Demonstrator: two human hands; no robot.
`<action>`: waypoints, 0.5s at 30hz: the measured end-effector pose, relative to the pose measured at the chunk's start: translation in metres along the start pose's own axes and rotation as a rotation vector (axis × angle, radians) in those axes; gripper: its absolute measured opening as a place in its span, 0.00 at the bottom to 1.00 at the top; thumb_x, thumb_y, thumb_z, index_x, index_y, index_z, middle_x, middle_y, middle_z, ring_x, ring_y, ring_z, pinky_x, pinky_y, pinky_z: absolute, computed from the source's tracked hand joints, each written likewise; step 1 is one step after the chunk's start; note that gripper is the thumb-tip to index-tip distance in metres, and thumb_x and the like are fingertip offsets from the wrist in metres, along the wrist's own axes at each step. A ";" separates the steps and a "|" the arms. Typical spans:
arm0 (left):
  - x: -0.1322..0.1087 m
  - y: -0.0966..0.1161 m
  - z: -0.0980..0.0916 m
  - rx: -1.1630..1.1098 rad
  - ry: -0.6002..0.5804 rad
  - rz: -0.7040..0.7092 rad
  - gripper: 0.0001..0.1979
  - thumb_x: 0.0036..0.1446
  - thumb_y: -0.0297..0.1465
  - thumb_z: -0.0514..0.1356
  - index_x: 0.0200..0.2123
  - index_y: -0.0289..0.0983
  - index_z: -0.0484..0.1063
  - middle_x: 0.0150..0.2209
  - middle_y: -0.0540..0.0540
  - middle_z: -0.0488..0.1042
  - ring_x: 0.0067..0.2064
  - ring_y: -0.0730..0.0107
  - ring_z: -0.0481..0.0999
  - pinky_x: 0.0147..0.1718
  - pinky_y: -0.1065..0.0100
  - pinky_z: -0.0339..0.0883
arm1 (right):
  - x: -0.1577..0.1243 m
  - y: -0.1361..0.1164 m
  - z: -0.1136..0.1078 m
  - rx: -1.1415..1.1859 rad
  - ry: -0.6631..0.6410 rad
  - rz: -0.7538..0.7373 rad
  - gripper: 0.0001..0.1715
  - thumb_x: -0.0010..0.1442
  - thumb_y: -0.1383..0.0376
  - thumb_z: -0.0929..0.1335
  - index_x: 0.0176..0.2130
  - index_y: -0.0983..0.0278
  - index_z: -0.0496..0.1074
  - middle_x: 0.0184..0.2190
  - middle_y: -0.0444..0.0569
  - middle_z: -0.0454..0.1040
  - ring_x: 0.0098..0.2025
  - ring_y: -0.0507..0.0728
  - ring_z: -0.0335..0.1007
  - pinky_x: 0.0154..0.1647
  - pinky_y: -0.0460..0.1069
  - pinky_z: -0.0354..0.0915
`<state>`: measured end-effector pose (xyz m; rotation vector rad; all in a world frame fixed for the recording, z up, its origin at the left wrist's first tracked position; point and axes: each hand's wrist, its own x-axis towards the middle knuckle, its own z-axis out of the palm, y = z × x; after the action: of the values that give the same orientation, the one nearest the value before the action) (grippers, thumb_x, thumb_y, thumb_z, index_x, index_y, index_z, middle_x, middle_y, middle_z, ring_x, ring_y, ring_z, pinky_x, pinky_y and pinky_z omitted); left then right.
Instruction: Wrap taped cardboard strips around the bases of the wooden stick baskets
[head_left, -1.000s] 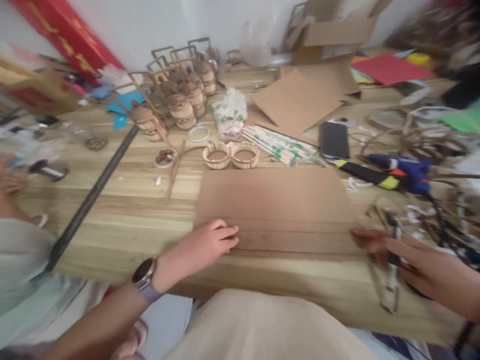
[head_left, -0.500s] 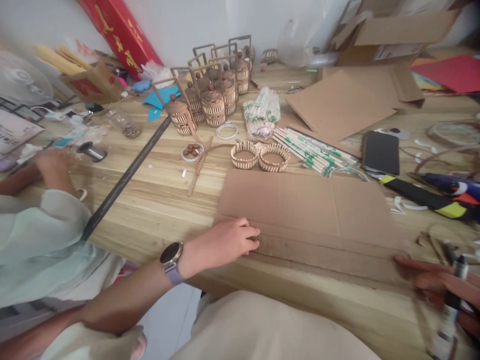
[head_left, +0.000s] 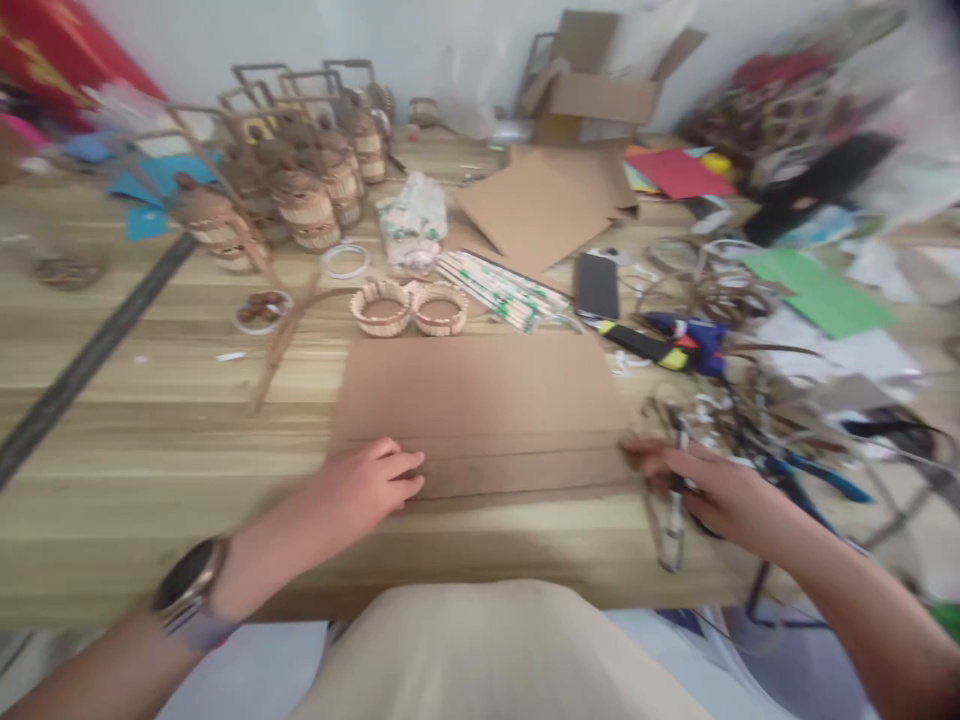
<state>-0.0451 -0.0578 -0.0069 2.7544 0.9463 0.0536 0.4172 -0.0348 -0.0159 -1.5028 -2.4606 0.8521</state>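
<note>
A brown cardboard sheet [head_left: 480, 385] lies flat on the wooden table, with dark lines or creases running along its near side. My left hand [head_left: 379, 480], with a watch on its wrist, has its fingers bent and pressed on the sheet's near left part, holding it. At the sheet's right edge is my right hand [head_left: 697, 485], its fingers closed around a marker pen [head_left: 675, 510] that slants downward. A fingertip of that hand reaches the cardboard edge. Just behind the sheet sit two small slatted rings [head_left: 381, 308], side by side.
Several small lidded baskets with tall handles [head_left: 304, 205] stand at the back left. Wrapped chopsticks [head_left: 502, 290], a phone [head_left: 596, 285], a utility knife [head_left: 645, 345] and a glue gun [head_left: 694, 340] lie behind and to the right. A dark strip [head_left: 97, 350] crosses the table's left side.
My view has swung to the right, so the right-side clutter shows and the co-worker at left is out of sight. Both hands keep their places at the cardboard.
</note>
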 end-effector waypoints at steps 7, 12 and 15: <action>-0.006 -0.020 0.024 0.009 0.120 0.102 0.17 0.66 0.22 0.50 0.48 0.38 0.77 0.54 0.42 0.77 0.47 0.62 0.74 0.44 0.62 0.75 | 0.005 -0.025 -0.011 0.038 -0.068 0.063 0.26 0.46 0.76 0.60 0.40 0.56 0.73 0.47 0.46 0.79 0.56 0.60 0.71 0.54 0.55 0.68; -0.009 -0.023 0.029 -0.018 0.120 0.089 0.21 0.64 0.19 0.51 0.51 0.41 0.77 0.55 0.44 0.76 0.49 0.63 0.74 0.46 0.64 0.75 | 0.003 -0.026 -0.011 0.040 -0.036 0.014 0.22 0.47 0.77 0.59 0.37 0.58 0.70 0.52 0.47 0.77 0.57 0.59 0.69 0.53 0.54 0.66; -0.011 -0.023 0.031 -0.027 0.124 0.075 0.24 0.62 0.17 0.50 0.51 0.42 0.77 0.55 0.45 0.76 0.50 0.64 0.74 0.49 0.64 0.73 | 0.002 -0.025 -0.009 0.046 -0.020 -0.003 0.21 0.47 0.78 0.60 0.37 0.59 0.69 0.53 0.49 0.76 0.58 0.58 0.68 0.54 0.53 0.66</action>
<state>-0.0644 -0.0537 -0.0417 2.7880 0.8655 0.2508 0.4000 -0.0378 0.0047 -1.4825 -2.4389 0.9211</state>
